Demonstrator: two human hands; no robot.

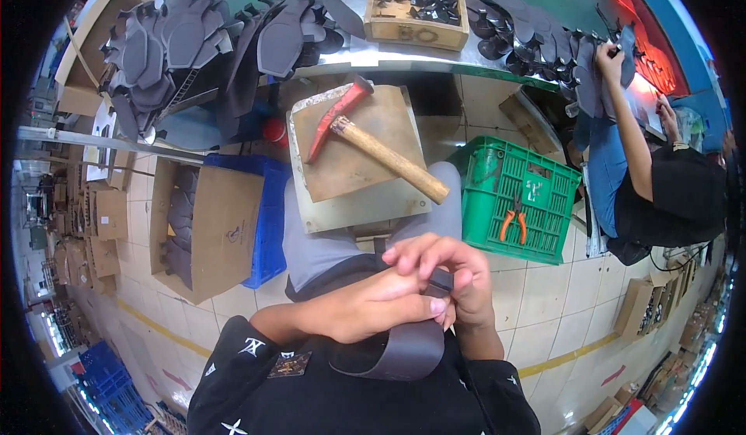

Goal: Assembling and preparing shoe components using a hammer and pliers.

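Close to my body, a dark brown flexible sheet piece (pixel 406 355) is bent into a curve under my hands. My left hand (pixel 373 308) is closed on it, with the thumb pressed down near its narrow end. My right hand (pixel 460 273) curls round that same end from the right, its fingers bent over the left hand's. A small black part (pixel 440 282) shows between the two hands; how it joins the sheet is hidden. Beyond them, a hammer (pixel 381 155) with a red head and wooden handle lies across a brown board (pixel 330 177) on my lap.
A wooden box (pixel 416 44) of small dark metal parts stands on the bench between heaps of dark pieces (pixel 284 46). Right of my knees is a green crate (pixel 517 241) with orange-handled pliers (pixel 513 227). A carton (pixel 225 233) stands left. At far right, a co-worker (pixel 668 178) handles a piece.
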